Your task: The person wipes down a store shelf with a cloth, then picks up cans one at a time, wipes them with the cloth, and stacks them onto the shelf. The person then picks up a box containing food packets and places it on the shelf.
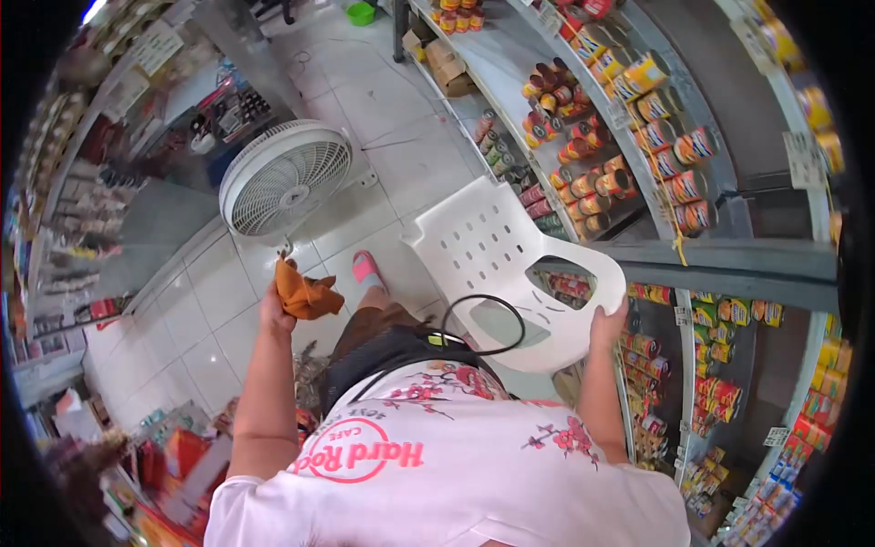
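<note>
1. White plastic chair [492, 278], right of center: the right hand [609, 326] grips its near right rim, thumb uppermost, other fingers mostly hidden.
2. At left, the left hand [276, 310] closes around a bunched orange cloth [308, 292], held well apart from the chair.
3. A white fan [287, 178] stands just beyond the cloth, its round grille edge toward the far left.
4. Open tiled floor [210, 283] runs between the gray counter [164, 228] at left and the chair, continuing far past the fan. A pink slipper [366, 269] is planted there.
5. Stocked shelves [510, 55] line the right side; a gray beam [729, 269] passes near the chair's edge, leaving tight room beside the right hand.
</note>
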Motion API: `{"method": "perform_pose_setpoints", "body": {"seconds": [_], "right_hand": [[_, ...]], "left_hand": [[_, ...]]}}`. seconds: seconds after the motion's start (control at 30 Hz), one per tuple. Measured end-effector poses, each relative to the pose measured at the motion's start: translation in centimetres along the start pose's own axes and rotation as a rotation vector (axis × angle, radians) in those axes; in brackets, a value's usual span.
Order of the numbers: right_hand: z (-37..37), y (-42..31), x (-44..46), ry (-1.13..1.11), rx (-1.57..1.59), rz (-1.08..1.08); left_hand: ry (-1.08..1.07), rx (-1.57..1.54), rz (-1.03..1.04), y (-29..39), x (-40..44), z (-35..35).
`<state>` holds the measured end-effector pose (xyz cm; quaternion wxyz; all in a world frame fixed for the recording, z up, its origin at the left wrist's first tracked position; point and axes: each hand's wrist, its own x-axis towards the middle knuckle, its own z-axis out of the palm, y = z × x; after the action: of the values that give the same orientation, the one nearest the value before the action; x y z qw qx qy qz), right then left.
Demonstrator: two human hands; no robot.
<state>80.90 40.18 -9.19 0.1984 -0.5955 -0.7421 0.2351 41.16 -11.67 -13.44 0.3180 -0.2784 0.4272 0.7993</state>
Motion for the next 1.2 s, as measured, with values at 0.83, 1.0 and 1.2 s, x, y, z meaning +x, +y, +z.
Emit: {"method": "perform_pose_setpoints", "body": {"seconds": [0.83, 1.0, 1.2], "right_hand": [[11.0, -15.2, -0.5, -0.082, -0.937, 0.064], [25.4, -12.6, 6.1, -0.707, -0.503, -0.128], [35.3, -16.5, 18.0, -1.165, -0.56, -0.255]], "left_hand": [[-0.156, 0.239, -0.14, 19.1, 13.6, 14.8], [-0.236, 0.126, -0.134, 19.0, 19.6, 19.6], [-0.065, -0.036, -0.047, 15.7, 26.8, 26.8]]}}
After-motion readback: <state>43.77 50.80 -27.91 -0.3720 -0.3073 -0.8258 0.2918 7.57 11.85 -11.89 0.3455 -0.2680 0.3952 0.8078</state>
